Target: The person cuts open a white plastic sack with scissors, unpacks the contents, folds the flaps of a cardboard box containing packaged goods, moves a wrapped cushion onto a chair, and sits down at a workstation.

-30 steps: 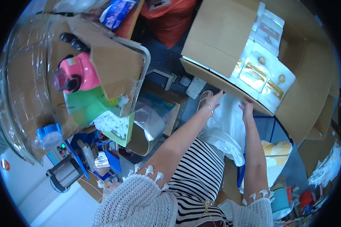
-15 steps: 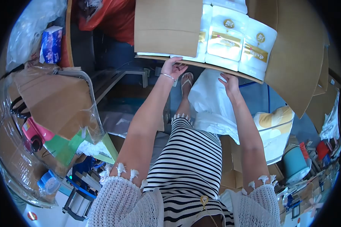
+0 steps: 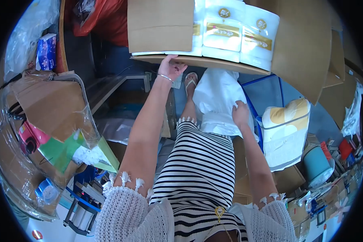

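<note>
"Box (image 3: 159,26) is at the far side?"
"Yes, with white packs (image 3: 222,36) in it."
"And the hands?"
"Left hand (image 3: 171,69) touches the box's near edge, fingers loosely bent; I can't tell if it grips. Right hand (image 3: 240,114) is by the white bag (image 3: 214,99), fingers bent in. I can't tell if it holds any."

Touching with the left hand (image 3: 172,70) the near edge of a cardboard box (image 3: 161,28), set far and holding white packs (image 3: 222,38). Having the right hand (image 3: 240,114) nearer, fingers bent, at a white plastic bag (image 3: 213,97), contact not certain. To the right, a yellow-and-white bundle (image 3: 285,131); to the left, a blue flowered pack (image 3: 47,52).
</note>
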The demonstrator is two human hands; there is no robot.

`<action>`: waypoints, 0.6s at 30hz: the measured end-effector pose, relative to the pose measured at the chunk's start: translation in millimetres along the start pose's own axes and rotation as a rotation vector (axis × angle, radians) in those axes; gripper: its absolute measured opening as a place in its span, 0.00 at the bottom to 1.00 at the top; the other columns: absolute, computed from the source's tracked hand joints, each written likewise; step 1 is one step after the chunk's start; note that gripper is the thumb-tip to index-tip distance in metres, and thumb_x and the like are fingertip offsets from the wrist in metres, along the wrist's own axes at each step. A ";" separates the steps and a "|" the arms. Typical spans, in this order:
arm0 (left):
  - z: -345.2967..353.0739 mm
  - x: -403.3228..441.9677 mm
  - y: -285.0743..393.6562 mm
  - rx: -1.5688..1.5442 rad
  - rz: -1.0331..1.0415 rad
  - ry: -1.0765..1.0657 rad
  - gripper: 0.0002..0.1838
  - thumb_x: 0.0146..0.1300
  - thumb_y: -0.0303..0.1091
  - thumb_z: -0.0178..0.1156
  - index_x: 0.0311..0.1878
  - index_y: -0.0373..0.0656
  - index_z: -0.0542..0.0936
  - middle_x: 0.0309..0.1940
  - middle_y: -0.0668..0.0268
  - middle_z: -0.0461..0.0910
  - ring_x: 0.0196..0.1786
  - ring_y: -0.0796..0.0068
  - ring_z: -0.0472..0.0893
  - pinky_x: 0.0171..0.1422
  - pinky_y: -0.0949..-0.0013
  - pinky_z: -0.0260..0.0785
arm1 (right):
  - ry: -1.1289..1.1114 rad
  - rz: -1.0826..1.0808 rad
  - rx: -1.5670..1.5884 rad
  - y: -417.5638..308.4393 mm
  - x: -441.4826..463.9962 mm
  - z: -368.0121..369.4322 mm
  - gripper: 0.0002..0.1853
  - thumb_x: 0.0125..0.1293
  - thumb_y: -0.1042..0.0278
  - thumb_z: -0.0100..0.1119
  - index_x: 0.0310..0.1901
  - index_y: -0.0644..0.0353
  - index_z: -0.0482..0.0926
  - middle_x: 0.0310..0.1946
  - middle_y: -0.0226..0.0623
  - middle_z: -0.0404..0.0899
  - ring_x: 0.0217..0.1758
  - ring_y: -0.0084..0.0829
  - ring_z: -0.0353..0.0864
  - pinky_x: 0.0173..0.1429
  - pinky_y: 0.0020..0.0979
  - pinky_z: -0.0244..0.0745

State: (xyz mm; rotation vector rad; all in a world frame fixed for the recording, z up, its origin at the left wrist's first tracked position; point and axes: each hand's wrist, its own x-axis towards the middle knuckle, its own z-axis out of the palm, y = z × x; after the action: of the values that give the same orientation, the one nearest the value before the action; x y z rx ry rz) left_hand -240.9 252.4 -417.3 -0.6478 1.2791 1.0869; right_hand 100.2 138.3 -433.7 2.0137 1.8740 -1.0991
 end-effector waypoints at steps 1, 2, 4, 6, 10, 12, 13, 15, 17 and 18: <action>1.9 -6.7 -4.2 -0.006 -0.013 0.088 0.19 0.54 0.30 0.61 0.46 0.33 0.67 0.47 0.48 0.69 0.52 0.53 0.72 0.67 0.51 0.61 | 0.007 -0.026 -0.108 1.5 -14.6 -4.4 0.13 0.57 0.68 0.55 0.45 0.61 0.74 0.42 0.41 0.77 0.50 0.42 0.72 0.51 0.43 0.67; -1.7 -11.5 -10.4 0.025 0.020 0.039 0.19 0.54 0.34 0.64 0.45 0.38 0.69 0.45 0.55 0.70 0.47 0.60 0.73 0.64 0.53 0.63 | 0.016 -0.028 -0.111 3.5 -26.3 -8.3 0.13 0.57 0.68 0.55 0.45 0.61 0.74 0.42 0.41 0.77 0.50 0.42 0.72 0.51 0.43 0.67; -12.5 -19.6 -27.0 0.091 0.079 -0.021 0.19 0.54 0.35 0.65 0.45 0.40 0.70 0.42 0.59 0.71 0.44 0.65 0.73 0.62 0.55 0.65 | -0.018 -0.068 -0.145 8.4 -45.5 -14.6 0.13 0.56 0.69 0.56 0.44 0.61 0.74 0.42 0.40 0.76 0.50 0.39 0.71 0.52 0.42 0.66; -28.9 -26.9 -50.7 0.151 0.132 -0.056 0.14 0.56 0.35 0.64 0.43 0.48 0.71 0.33 0.70 0.72 0.35 0.76 0.71 0.56 0.60 0.68 | -0.035 -0.082 -0.170 11.5 -58.1 -22.8 0.14 0.56 0.69 0.56 0.45 0.62 0.73 0.43 0.40 0.75 0.51 0.40 0.70 0.52 0.40 0.65; -83.0 -58.1 -127.8 0.254 0.168 -0.157 0.17 0.59 0.34 0.58 0.53 0.50 0.72 0.38 0.74 0.74 0.41 0.82 0.73 0.48 0.67 0.66 | 0.082 -0.159 -0.232 19.4 -68.0 -30.4 0.22 0.58 0.66 0.56 0.53 0.65 0.67 0.54 0.43 0.68 0.59 0.42 0.65 0.59 0.40 0.62; -86.8 -105.0 -173.3 0.311 0.171 -0.049 0.19 0.58 0.34 0.58 0.54 0.51 0.71 0.41 0.73 0.74 0.43 0.81 0.73 0.49 0.66 0.66 | 0.151 -0.155 -0.245 26.4 -70.2 -26.8 0.26 0.58 0.64 0.56 0.56 0.67 0.64 0.58 0.44 0.65 0.62 0.43 0.63 0.62 0.40 0.60; -100.7 -113.5 -197.2 0.332 0.143 -0.027 0.20 0.58 0.35 0.59 0.55 0.50 0.71 0.43 0.74 0.74 0.44 0.81 0.73 0.49 0.65 0.66 | 0.100 -0.141 -0.248 27.5 -68.3 -24.3 0.28 0.59 0.63 0.56 0.58 0.67 0.61 0.60 0.46 0.63 0.63 0.43 0.61 0.64 0.40 0.58; -133.7 -119.5 -249.4 0.376 0.089 0.018 0.22 0.58 0.36 0.60 0.56 0.48 0.70 0.46 0.72 0.75 0.47 0.80 0.74 0.50 0.65 0.67 | 0.042 -0.144 -0.267 36.7 -64.3 -19.1 0.31 0.60 0.61 0.56 0.60 0.68 0.59 0.62 0.48 0.61 0.65 0.44 0.60 0.66 0.40 0.56; -152.1 -132.3 -296.0 0.488 0.071 0.085 0.23 0.58 0.37 0.61 0.57 0.45 0.71 0.46 0.70 0.76 0.47 0.79 0.75 0.50 0.69 0.68 | -0.112 -0.053 -0.266 45.4 -56.3 -13.9 0.36 0.59 0.56 0.58 0.62 0.70 0.57 0.63 0.52 0.60 0.66 0.45 0.59 0.66 0.39 0.56; -156.9 -143.4 -316.2 0.577 0.073 0.133 0.23 0.57 0.36 0.62 0.56 0.44 0.72 0.44 0.68 0.77 0.47 0.78 0.76 0.49 0.72 0.68 | -0.123 -0.070 -0.280 48.0 -56.1 -13.0 0.36 0.59 0.56 0.58 0.62 0.70 0.57 0.63 0.52 0.60 0.66 0.45 0.59 0.66 0.39 0.56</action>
State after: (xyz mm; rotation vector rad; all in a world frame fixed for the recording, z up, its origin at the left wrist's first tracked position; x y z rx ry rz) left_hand -12.7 -49.1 -370.1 -0.2383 1.6485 0.6842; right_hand 153.1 92.7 -406.6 1.7018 1.9255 -0.8960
